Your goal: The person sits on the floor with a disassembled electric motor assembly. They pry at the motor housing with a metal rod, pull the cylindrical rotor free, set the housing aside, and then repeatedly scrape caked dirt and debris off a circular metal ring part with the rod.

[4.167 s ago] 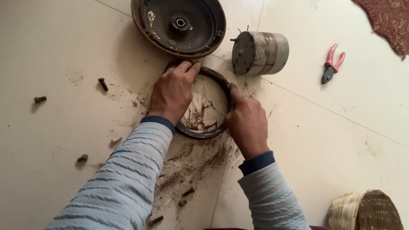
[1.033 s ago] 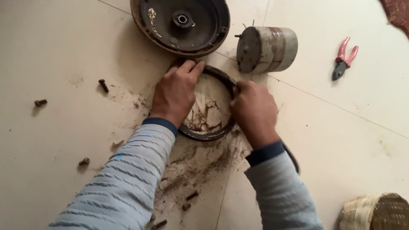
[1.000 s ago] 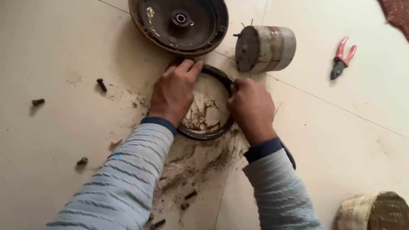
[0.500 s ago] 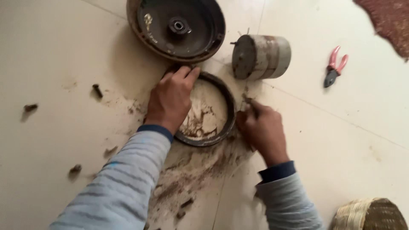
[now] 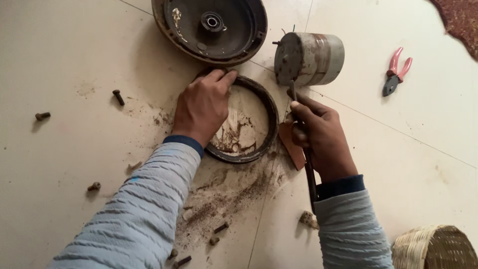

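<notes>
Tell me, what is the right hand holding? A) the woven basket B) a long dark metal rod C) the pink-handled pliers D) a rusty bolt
B: the right hand is closed around a long dark metal rod that runs up toward the grey metal cylinder, while the pink-handled pliers lie untouched on the floor farther right, and the left hand rests on the dark ring.

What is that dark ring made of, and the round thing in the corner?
The ring looks like metal: dark, dull, rust-brown, with brown dust shed on the floor. The left hand rests on it. The basket looks like woven straw or cane: tan, ribbed strands.
</notes>
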`<state>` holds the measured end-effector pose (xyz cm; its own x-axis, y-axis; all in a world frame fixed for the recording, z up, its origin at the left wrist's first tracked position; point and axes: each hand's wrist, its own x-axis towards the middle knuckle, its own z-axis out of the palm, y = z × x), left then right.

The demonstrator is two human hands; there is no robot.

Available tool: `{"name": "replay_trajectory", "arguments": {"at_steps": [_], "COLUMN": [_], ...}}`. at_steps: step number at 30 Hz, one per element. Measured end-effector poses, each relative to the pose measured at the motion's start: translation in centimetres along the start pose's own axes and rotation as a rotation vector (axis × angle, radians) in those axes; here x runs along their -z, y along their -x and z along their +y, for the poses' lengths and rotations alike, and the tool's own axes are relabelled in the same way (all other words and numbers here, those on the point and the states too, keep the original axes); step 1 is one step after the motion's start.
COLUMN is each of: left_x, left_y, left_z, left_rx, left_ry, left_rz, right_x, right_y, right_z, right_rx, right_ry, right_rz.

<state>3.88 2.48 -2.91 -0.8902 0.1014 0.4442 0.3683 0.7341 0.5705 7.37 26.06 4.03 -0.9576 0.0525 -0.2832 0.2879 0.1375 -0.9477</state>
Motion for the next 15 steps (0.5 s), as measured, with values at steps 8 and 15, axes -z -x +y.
{"name": "replay_trajectory", "arguments": {"at_steps": [8,15], "left_x": [-0.6,-1.7], "left_y": [-0.8,-2.7], "left_z": [-0.9,-2.3], "left_rx": [-0.079,-0.193], "left_ry": [-0.05,-0.05], "left_rz": [0.0,-0.163], "right_x": [-0.1,-1.1], "right_y": [-0.2,0.7], "right_z": [0.5,-1.0], "right_rx": [-0.074,-0.008], "right_ry": [-0.183,-0.237], "right_rz": [-0.142,-0.055]}}
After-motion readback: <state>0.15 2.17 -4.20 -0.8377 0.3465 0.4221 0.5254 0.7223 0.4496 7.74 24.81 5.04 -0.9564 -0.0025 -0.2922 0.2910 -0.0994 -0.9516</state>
